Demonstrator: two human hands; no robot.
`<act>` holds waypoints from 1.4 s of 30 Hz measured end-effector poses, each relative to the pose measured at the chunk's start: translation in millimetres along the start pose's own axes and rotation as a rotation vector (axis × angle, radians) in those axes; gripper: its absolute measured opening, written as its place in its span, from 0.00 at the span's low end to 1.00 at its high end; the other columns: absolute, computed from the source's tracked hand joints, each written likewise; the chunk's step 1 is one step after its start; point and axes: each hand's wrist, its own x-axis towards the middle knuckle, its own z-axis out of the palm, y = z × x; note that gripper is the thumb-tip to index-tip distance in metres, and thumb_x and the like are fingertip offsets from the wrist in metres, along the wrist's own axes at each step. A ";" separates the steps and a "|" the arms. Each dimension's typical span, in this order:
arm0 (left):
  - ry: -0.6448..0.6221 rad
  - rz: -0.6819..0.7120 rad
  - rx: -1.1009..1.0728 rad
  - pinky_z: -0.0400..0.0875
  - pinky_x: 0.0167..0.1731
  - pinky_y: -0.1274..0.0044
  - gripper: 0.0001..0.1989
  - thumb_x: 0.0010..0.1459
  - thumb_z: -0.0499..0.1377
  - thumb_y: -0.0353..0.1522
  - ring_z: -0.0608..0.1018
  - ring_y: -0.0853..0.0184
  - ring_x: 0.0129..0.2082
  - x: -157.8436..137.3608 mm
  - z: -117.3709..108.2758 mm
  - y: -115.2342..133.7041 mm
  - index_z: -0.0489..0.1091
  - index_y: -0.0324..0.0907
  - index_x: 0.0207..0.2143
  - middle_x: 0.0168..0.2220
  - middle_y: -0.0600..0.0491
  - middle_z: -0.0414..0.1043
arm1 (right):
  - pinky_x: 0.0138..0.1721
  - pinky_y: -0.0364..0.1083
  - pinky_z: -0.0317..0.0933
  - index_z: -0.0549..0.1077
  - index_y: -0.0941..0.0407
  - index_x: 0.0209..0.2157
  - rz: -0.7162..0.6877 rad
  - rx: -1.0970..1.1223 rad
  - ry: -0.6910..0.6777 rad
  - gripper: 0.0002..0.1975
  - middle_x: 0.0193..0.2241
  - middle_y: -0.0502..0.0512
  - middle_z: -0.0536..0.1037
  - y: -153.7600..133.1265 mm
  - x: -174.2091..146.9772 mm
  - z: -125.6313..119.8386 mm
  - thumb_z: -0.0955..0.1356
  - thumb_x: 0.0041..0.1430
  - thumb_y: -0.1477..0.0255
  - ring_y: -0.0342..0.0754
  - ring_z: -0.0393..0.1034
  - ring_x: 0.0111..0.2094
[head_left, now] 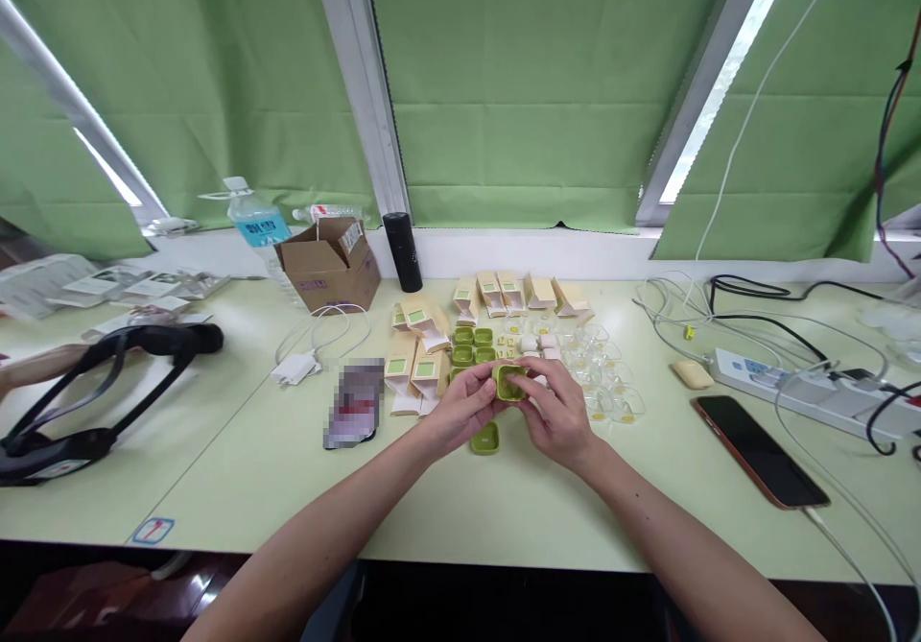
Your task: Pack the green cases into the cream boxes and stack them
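Between my two hands, just above the table, is a small square green plastic box [510, 384] whose hollow inside faces me. My left hand [464, 402] grips its left side, thumb at the edge. The fingers of my right hand [557, 407] close on its right side, with a fingertip at the opening. Below them a green lid-like piece [485, 439] lies on the table. More green boxes [473, 337] stand in rows behind my hands. To the right are white round pieces [539, 343] and several clear plastic parts [608, 373] with yellow spots.
Cardboard cartons [421, 366] stand left of and behind the green boxes. A brown box [329, 263], a black bottle [402, 252] and a charger [295, 368] lie farther left. On the right are a phone [759, 450], a power strip [791, 392] and cables. A black headset [107, 392] lies far left.
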 end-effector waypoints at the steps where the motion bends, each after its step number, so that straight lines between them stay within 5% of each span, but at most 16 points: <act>1: 0.005 0.000 -0.002 0.73 0.52 0.73 0.24 0.55 0.72 0.41 0.79 0.62 0.50 0.3 -0.2 -0.3 0.77 0.39 0.51 0.48 0.44 0.78 | 0.39 0.53 0.72 0.75 0.54 0.53 -0.004 -0.005 0.003 0.18 0.48 0.64 0.76 0.2 0.2 -0.1 0.66 0.64 0.80 0.54 0.73 0.44; 12: 0.062 0.033 -0.017 0.74 0.55 0.70 0.23 0.55 0.72 0.39 0.81 0.61 0.49 2.0 0.6 -4.1 0.76 0.38 0.50 0.47 0.45 0.79 | 0.45 0.58 0.73 0.75 0.51 0.55 0.009 0.018 -0.043 0.18 0.50 0.63 0.77 6.7 0.9 -2.1 0.67 0.65 0.77 0.58 0.74 0.50; 15: 0.099 0.095 -0.033 0.74 0.57 0.66 0.22 0.55 0.72 0.39 0.81 0.60 0.49 4.6 -0.9 -2.3 0.76 0.38 0.49 0.47 0.45 0.80 | 0.50 0.61 0.72 0.72 0.52 0.58 0.065 0.032 -0.061 0.21 0.51 0.64 0.78 9.2 12.4 -17.1 0.69 0.64 0.73 0.60 0.74 0.53; 18: 0.161 0.168 -0.040 0.73 0.59 0.64 0.20 0.55 0.72 0.39 0.81 0.59 0.51 7.8 -4.6 2.1 0.76 0.39 0.46 0.47 0.46 0.80 | 0.45 0.59 0.72 0.75 0.52 0.50 0.196 -0.029 -0.024 0.13 0.42 0.59 0.82 12.0 26.0 -40.9 0.69 0.64 0.74 0.58 0.76 0.45; 22: 0.210 0.204 -0.038 0.74 0.57 0.65 0.17 0.56 0.72 0.39 0.81 0.58 0.52 9.9 -8.5 5.2 0.77 0.39 0.44 0.48 0.45 0.80 | 0.38 0.53 0.68 0.75 0.53 0.38 0.252 -0.162 -0.250 0.02 0.34 0.55 0.81 4.4 33.1 -65.4 0.69 0.63 0.74 0.54 0.73 0.38; 27: 0.217 0.209 -0.048 0.76 0.54 0.65 0.17 0.56 0.72 0.38 0.82 0.60 0.46 9.6 -8.3 3.4 0.77 0.39 0.44 0.45 0.46 0.81 | 0.36 0.53 0.62 0.75 0.54 0.35 0.136 -0.375 -0.570 0.06 0.36 0.58 0.80 -19.8 9.2 -67.0 0.74 0.57 0.73 0.57 0.69 0.40; 34: 0.250 0.213 -0.059 0.75 0.53 0.64 0.15 0.58 0.70 0.37 0.82 0.60 0.45 9.5 -8.5 4.1 0.76 0.38 0.43 0.44 0.46 0.81 | 0.32 0.54 0.60 0.74 0.55 0.36 0.143 -0.516 -0.641 0.12 0.38 0.60 0.78 -27.3 -26.7 -58.0 0.77 0.51 0.74 0.58 0.67 0.41; 42: 0.243 0.231 -0.040 0.76 0.52 0.65 0.17 0.56 0.71 0.39 0.81 0.60 0.47 11.7 -11.6 1.2 0.76 0.40 0.44 0.43 0.47 0.80 | 0.32 0.54 0.60 0.73 0.56 0.33 0.145 -0.503 -0.642 0.12 0.35 0.61 0.78 -27.6 -23.1 -54.0 0.75 0.47 0.81 0.59 0.67 0.39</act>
